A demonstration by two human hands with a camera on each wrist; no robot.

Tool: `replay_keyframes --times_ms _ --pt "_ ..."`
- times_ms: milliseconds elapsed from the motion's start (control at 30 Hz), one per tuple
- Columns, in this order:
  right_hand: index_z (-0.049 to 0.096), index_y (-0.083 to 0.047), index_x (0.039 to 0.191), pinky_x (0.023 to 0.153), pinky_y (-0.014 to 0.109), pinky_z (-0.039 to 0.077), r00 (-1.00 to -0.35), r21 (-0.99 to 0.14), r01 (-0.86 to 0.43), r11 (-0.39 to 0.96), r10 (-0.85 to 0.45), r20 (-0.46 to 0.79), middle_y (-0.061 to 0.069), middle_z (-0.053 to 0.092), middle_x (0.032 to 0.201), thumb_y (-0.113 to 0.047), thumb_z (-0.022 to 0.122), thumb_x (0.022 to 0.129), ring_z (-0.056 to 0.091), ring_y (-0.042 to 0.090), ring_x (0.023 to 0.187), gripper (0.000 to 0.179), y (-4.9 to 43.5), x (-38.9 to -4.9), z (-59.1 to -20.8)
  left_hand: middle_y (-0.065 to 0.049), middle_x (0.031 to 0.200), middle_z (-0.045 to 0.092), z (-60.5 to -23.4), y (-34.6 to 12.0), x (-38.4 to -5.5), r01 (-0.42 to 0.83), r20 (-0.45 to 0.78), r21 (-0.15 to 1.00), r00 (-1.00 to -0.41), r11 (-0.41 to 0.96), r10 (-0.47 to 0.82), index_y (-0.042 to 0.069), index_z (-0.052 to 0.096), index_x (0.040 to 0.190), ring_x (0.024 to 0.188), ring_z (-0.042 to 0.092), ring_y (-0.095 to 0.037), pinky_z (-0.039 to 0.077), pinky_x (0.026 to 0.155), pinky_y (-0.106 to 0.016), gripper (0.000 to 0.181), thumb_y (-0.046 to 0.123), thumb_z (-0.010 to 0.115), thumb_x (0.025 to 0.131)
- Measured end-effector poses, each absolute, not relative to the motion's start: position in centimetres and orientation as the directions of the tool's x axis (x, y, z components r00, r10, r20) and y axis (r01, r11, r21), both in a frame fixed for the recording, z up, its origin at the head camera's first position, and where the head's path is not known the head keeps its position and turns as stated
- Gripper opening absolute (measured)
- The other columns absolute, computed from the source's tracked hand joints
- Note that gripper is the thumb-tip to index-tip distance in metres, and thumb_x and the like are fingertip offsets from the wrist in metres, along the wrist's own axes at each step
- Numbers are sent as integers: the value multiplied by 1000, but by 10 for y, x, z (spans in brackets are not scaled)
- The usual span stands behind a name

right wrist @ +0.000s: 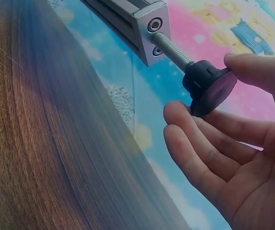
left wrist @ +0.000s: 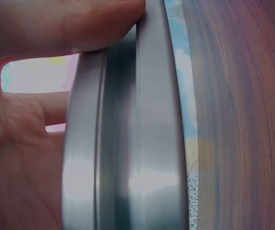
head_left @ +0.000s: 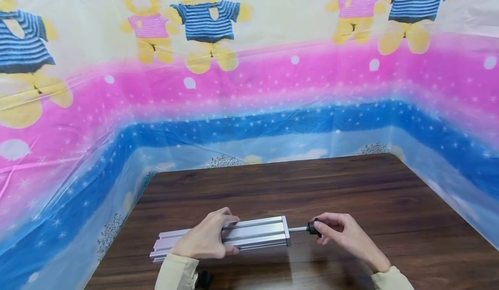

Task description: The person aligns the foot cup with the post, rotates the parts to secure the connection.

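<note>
1. Left hand [head_left: 206,236] is curled across the silver profile [head_left: 257,231], thumb along its near edge and fingers over its far edge, gripping it from above; a cream sleeve [head_left: 177,272] ends at the wrist, with a small dark object [head_left: 204,279] just beside the cuff, too little shown to name
2. Right hand [head_left: 348,236] pinches the rim of a black foot [right wrist: 209,88] between thumb and fingers; another pale cuff [head_left: 391,279] shows behind that wrist
3. Between the two hands runs the forward part of the profile, lying lengthwise over the near half of the tabletop [head_left: 312,186], with long slots along its faces; its other end reaches out beyond the left hand, and whether it touches the wood or is lifted, I cannot tell
4. At the profile's right end sits a flat end plate [head_left: 286,230] with two socket-head screws [right wrist: 154,24]; a threaded rod [right wrist: 173,51] comes out between them and joins the foot
5. Beyond the profile, dark brown wood grain stretches back to rounded far corners
6. Farthest off, a printed backdrop [head_left: 292,78] surrounds the far edge and both sides, banded blue and pink, with teddy bears [head_left: 210,21] in striped tops above
</note>
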State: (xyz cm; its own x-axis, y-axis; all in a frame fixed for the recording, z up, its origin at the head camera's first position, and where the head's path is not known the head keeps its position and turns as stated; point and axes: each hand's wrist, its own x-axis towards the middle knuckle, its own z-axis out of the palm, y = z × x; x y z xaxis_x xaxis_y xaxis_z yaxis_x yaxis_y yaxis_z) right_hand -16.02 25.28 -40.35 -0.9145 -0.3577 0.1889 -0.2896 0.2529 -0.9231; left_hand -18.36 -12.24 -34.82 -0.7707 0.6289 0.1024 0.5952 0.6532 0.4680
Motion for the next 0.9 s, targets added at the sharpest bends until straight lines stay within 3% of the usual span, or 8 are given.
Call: replay_keyframes --times_ms 267,500,700,767,900 --pt "68 6 109 69 46 60 -924 -941 -228 249 -360 129 27 71 88 -24 50 107 73 34 72 35 253 -162 -402 5 94 51 -349 -121 -183 604 117 473 -764 641 634 0 67 128 75 46 -9 42 67 -25 65 26 86 72" --pt "68 8 108 70 43 60 -920 -950 -188 250 -383 81 28 71 91 -28 46 109 73 37 75 41 252 -164 -405 6 97 53 -349 -120 -182 597 123 470 -774 650 621 1 67 128 75 47 -9 42 68 -25 64 25 86 72" --pt "55 11 132 80 42 60 -919 -961 -184 207 -383 93 31 66 114 -24 41 110 74 35 91 44 251 -162 -410 6 98 53 -351 -123 -182 592 124 475 -778 651 617 0 68 127 78 48 -9 43 70 -25 64 26 87 72" --pt "49 9 140 81 43 59 -912 -953 -233 193 -383 145 31 62 122 -19 46 109 74 32 96 42 251 -160 -410 6 98 54 -351 -123 -182 594 131 471 -779 653 614 1 68 127 80 49 -9 44 72 -25 63 27 87 72" --pt "53 -2 139 80 39 59 -896 -920 -329 213 -379 233 25 63 122 -12 58 102 73 24 99 39 250 -159 -408 7 98 53 -350 -123 -182 597 132 467 -777 652 616 3 68 126 81 50 -9 44 73 -25 62 28 87 73"
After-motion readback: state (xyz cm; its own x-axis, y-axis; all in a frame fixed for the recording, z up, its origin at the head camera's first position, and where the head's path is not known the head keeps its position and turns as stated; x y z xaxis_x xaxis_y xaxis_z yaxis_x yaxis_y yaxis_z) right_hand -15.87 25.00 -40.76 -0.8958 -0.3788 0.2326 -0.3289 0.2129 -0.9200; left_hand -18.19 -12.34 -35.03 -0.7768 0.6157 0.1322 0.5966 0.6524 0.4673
